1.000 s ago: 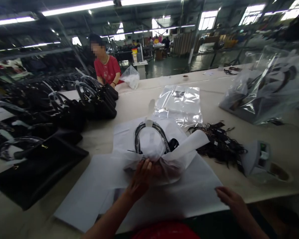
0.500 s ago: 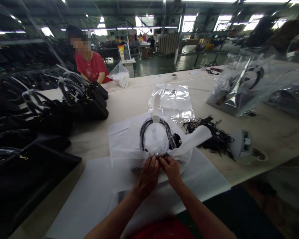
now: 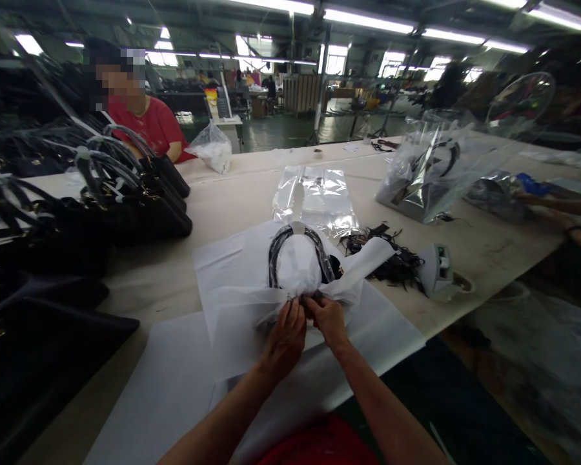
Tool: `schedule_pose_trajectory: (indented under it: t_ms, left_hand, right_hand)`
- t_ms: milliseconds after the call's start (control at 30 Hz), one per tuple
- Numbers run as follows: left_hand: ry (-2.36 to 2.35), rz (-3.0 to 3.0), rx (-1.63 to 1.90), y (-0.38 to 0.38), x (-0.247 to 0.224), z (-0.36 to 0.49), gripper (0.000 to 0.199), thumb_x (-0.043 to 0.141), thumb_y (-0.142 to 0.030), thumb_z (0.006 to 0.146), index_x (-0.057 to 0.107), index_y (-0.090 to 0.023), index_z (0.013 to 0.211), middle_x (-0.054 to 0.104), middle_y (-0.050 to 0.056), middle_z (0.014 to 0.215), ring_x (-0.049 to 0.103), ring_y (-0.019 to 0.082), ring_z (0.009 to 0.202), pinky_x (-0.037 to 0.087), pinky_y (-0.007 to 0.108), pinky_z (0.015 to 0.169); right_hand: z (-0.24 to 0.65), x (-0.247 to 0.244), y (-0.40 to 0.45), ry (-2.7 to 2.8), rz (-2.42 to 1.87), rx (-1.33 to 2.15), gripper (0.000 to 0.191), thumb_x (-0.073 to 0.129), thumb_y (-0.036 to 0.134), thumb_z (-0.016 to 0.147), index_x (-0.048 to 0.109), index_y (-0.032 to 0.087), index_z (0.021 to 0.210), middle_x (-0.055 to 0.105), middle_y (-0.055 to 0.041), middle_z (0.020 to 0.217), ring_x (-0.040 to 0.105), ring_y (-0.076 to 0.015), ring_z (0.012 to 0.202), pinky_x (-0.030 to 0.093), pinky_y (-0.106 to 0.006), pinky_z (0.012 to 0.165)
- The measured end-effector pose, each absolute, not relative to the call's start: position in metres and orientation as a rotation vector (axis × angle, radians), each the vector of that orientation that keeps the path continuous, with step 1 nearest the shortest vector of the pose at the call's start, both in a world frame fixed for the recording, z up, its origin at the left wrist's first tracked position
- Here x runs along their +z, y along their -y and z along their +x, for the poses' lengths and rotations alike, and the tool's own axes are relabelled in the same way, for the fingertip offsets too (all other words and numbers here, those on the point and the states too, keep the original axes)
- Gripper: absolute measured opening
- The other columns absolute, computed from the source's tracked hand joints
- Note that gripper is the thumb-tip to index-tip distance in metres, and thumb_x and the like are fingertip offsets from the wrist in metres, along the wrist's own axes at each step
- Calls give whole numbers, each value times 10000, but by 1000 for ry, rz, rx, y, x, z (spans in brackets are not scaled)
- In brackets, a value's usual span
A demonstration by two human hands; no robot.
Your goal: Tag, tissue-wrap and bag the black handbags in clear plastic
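Observation:
A handbag stands in front of me, mostly covered by white tissue paper (image 3: 242, 297). Its dark handles (image 3: 274, 255), wrapped in clear film, arch up behind my hands, with a white stuffed bundle (image 3: 297, 261) between them. My left hand (image 3: 288, 332) and my right hand (image 3: 326, 320) meet at the bag's top edge, fingertips pinched close together. What the fingers hold is small and hidden by them. A rolled end of paper (image 3: 370, 258) sticks out to the right of the bag. Flat white sheets (image 3: 164, 368) lie underneath.
Black handbags (image 3: 140, 206) crowd the left side. Clear plastic bags (image 3: 314, 194) lie beyond the work. At right are a heap of black tags (image 3: 385, 258), a tape dispenser (image 3: 436, 271) and a bagged handbag (image 3: 416, 187). A co-worker in red (image 3: 148, 129) stands across; another person's arm (image 3: 566, 206) reaches in at right.
The view has turned right, so the table things appear further left, and another person's arm now shows at right. My hands stay at the bag's top edge, fingers slightly shifted.

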State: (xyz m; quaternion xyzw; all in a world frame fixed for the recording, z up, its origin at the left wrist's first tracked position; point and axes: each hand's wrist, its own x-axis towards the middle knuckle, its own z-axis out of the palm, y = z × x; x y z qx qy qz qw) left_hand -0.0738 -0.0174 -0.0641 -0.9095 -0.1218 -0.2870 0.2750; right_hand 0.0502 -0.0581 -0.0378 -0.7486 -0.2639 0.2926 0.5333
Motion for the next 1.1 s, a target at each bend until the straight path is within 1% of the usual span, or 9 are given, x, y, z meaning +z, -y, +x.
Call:
schedule_pose_trajectory:
  t_ms: [133, 267, 433, 633, 733, 833, 933, 1000, 1100]
  left_hand:
    - [326, -2461, -709, 18, -62, -76, 376, 351, -93, 831, 579, 5, 1113, 582, 167, 1180, 486, 281, 1184, 365, 396, 1041]
    - [314, -2446, -690, 18, -60, -78, 392, 356, -97, 822, 573, 12, 1130, 572, 175, 1200, 479, 281, 1190, 364, 399, 1043]
    - [262, -2476, -719, 18, -59, -80, 394, 365, -85, 811, 569, 39, 1125, 580, 187, 1187, 488, 285, 1169, 388, 394, 1015]
    - [218, -2634, -1217, 22, -5, -83, 225, 510, -127, 826, 607, -122, 1029, 631, 104, 997, 533, 219, 1057, 423, 354, 950]
    - [427, -2477, -1516, 3, 48, -70, 424, 624, -190, 775, 512, -101, 1175, 540, 176, 1172, 452, 288, 1174, 377, 432, 997]
    - [838, -2612, -1480, -28, 93, -42, 689, 707, -273, 666, 423, -85, 1266, 471, 217, 1280, 381, 356, 1242, 336, 504, 1009]
    - [1285, -3030, -1249, -51, 118, -14, 460, 725, -325, 573, 599, -133, 971, 644, 86, 865, 594, 270, 853, 469, 378, 762]
    - [1542, -3289, -1307, -55, 124, -3, 303, 737, -351, 516, 584, -155, 689, 515, -24, 522, 493, 144, 512, 392, 255, 511]
    - [1784, -3357, -1804, -47, 127, 3, 335, 784, -280, 397, 520, -155, 562, 376, -85, 405, 306, 53, 385, 214, 202, 392]
  right_hand:
    - [49, -42, 60, 639, -1875, 595, 424, 590, 580, 672, 590, 169, 570, 592, -10, 506, 524, -134, 405, 411, -252, 448]
    - [52, -53, 63, 718, -2067, 371, 468, 569, 638, 677, 629, 174, 665, 663, -59, 640, 617, -197, 591, 453, -287, 559]
    - [62, -67, 72, 762, -2158, 427, 475, 538, 646, 698, 568, 201, 533, 614, -43, 548, 591, -190, 571, 421, -287, 557]
    - [55, -83, 102, 779, -2012, 394, 282, 583, 423, 730, 553, 187, 578, 576, -2, 534, 528, -135, 523, 388, -246, 534]
    - [40, -93, 108, 1003, -1962, 372, 159, 545, 300, 772, 596, 175, 687, 616, -13, 633, 554, -134, 594, 402, -242, 586]
    - [33, -101, 104, 1155, -1969, 532, 84, 576, 229, 749, 635, 179, 781, 667, -21, 761, 599, -148, 690, 428, -240, 636]
    - [39, -107, 101, 1152, -1997, 592, 126, 560, 193, 752, 661, 173, 825, 687, -38, 807, 624, -165, 721, 441, -252, 650]
    - [49, -110, 103, 1160, -2004, 624, 154, 551, 190, 756, 674, 169, 847, 696, -51, 827, 633, -177, 734, 442, -260, 651]
    - [68, -114, 112, 1190, -2004, 675, 136, 584, 209, 736, 687, 170, 817, 702, -49, 811, 634, -183, 721, 437, -257, 633]
